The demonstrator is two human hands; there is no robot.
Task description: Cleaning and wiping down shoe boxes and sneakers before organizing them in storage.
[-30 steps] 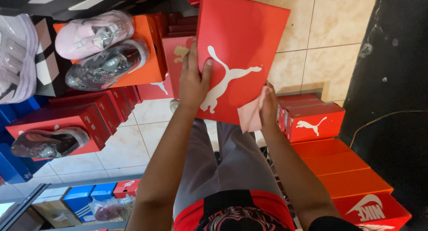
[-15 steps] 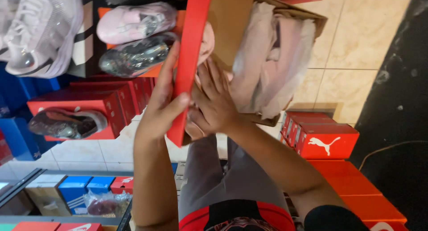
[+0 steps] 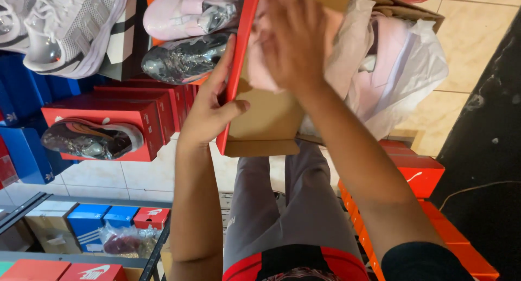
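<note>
1. Since half a second back the red lid (image 3: 239, 69) has swung wider, and the right hand (image 3: 296, 37) has gone from the lid's edge to flat over the pink shoe (image 3: 260, 77) in the open shoe box (image 3: 271, 123).
2. Left hand (image 3: 209, 110) is clamped on the lid's edge, just left of the box.
3. Right hand's fingers are spread, pressing, not gripping.
4. White wrapping paper (image 3: 401, 75) spills to the right of the box.
5. Looks like the unpacking step; next it'd need a proper grip on the shoe.
</note>
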